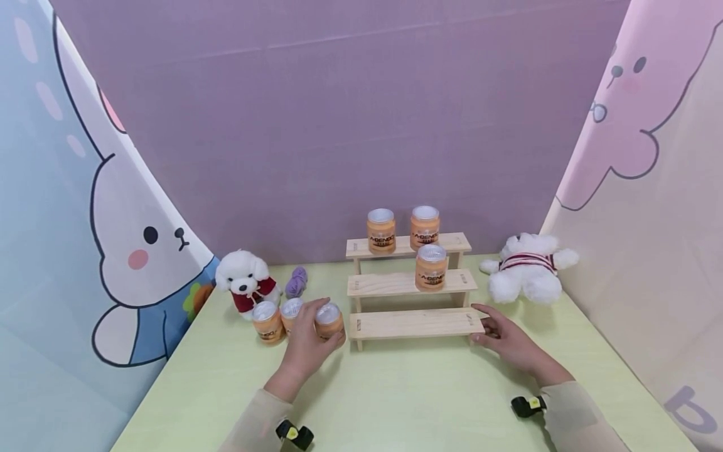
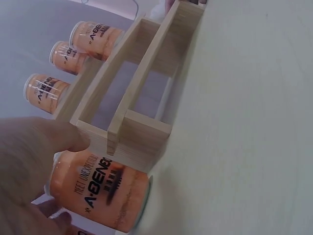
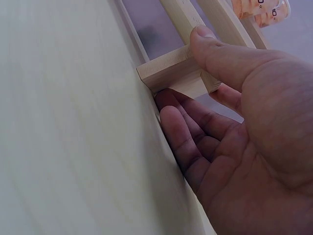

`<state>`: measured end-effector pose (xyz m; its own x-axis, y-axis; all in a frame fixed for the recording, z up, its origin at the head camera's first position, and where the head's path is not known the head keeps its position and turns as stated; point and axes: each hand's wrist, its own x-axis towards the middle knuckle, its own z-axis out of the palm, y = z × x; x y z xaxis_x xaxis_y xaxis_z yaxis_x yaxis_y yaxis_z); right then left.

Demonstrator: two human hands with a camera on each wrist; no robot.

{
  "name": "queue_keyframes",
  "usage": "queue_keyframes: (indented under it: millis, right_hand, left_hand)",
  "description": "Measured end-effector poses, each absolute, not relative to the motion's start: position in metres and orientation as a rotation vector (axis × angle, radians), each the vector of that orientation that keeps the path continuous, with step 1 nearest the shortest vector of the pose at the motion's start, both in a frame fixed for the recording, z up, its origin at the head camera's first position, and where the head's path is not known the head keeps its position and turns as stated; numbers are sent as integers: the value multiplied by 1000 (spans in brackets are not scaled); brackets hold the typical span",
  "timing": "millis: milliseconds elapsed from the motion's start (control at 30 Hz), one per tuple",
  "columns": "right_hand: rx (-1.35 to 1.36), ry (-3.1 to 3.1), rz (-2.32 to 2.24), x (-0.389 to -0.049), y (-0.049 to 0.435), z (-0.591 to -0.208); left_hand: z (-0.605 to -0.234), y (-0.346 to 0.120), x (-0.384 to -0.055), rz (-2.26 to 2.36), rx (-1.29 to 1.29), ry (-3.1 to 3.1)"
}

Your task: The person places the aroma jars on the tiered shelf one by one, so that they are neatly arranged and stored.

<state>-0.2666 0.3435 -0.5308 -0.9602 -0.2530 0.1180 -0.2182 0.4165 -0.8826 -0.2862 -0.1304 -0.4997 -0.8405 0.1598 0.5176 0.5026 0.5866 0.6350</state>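
Observation:
My left hand [image 1: 305,348] grips an orange jar with a clear lid [image 1: 330,321] by its upper part, just left of the shelf. In the left wrist view that jar [image 2: 100,191] stands tilted by the camera's angle, its base at the table surface. My right hand [image 1: 511,344] holds the right end of the lowest step of a three-tier wooden shelf [image 1: 415,323]; in the right wrist view the thumb lies on the board's edge and the fingers curl beside the end support [image 3: 168,71]. One jar [image 1: 431,269] stands on the middle step, two jars [image 1: 381,232] on the top.
Two more orange jars [image 1: 268,323] stand left of my left hand. Behind them sit a white plush dog in red [image 1: 245,285] and a purple yarn bundle [image 1: 296,282]. A white plush toy [image 1: 525,270] lies right of the shelf. A purple wall [image 1: 339,138] rises behind.

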Motion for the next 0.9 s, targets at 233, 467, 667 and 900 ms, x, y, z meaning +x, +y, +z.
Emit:
queue_keyframes:
  millis: [233, 467, 667, 900]
  right_hand:
    - [-434, 2630, -1604, -268, 345, -532]
    - [-447, 2622, -1609, -268, 344, -532]
    - [-434, 2625, -1605, -267, 344, -530]
    - [-431, 2622, -1604, -267, 343, -529]
  left_hand:
    - [-505, -130, -288, -1177, -506, -2471]
    - [-509, -130, -287, -1118, -542, -2477]
    - [-510, -130, -287, -1094, -534, -2491]
    - [-509, -130, -286, -1099, -525, -2515]
